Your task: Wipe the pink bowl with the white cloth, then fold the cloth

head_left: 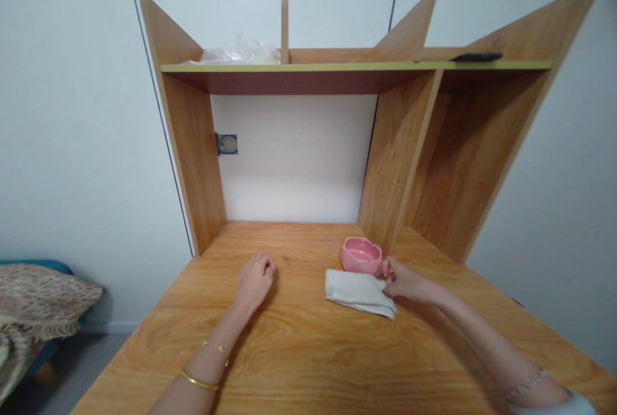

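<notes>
A pink angular ashtray [362, 256] with a notched rim stands on the wooden desk, close to the upright panel. Just in front of it lies a folded pale grey cloth [359, 290]. My right hand [402, 280] is at the right end of the cloth, its bent fingers closed on the cloth's upper right corner. One fingertip is right beside the ashtray and seems to touch it. To the left, my left hand [255, 280] rests on the desk with its fingers curled in, apart from both things and with nothing visible in it.
A wooden shelf unit [299, 68] rises at the back of the desk [289, 357]. On its top board lie a clear plastic bag [241, 52] and a dark flat object [476, 56]. An open wall socket box [227, 144] shows behind. A patterned blanket [43, 296] drapes over blue furniture at left.
</notes>
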Available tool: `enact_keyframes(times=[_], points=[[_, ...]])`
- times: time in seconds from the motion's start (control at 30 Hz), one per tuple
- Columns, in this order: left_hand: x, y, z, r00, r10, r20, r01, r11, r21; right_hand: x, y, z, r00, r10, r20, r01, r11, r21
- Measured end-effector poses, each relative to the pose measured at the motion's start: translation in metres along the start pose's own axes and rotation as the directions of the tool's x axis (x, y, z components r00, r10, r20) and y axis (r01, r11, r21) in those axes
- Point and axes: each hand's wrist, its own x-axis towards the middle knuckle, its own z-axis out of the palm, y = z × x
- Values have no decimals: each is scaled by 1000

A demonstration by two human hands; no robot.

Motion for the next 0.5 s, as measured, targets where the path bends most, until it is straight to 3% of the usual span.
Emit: enact_keyframes(times=[0.2, 0.37, 0.43, 0.5], points=[[-1, 1, 0, 1000, 9, 12, -9, 1000, 4, 5, 7, -16, 990, 107, -92, -127, 959, -253], [-1, 1, 4, 997, 63, 39, -62, 998, -16, 0, -8, -18, 989, 108, -96, -143, 845, -515], [-2, 1, 5, 994, 96, 53, -96, 995, -12, -2, -20, -16, 988, 82, -128, -140, 816, -560], [-3, 1, 7, 987, 135, 81, -136, 991, -4, -3, -37, -6, 981, -37, -191, -86, 801, -593]])
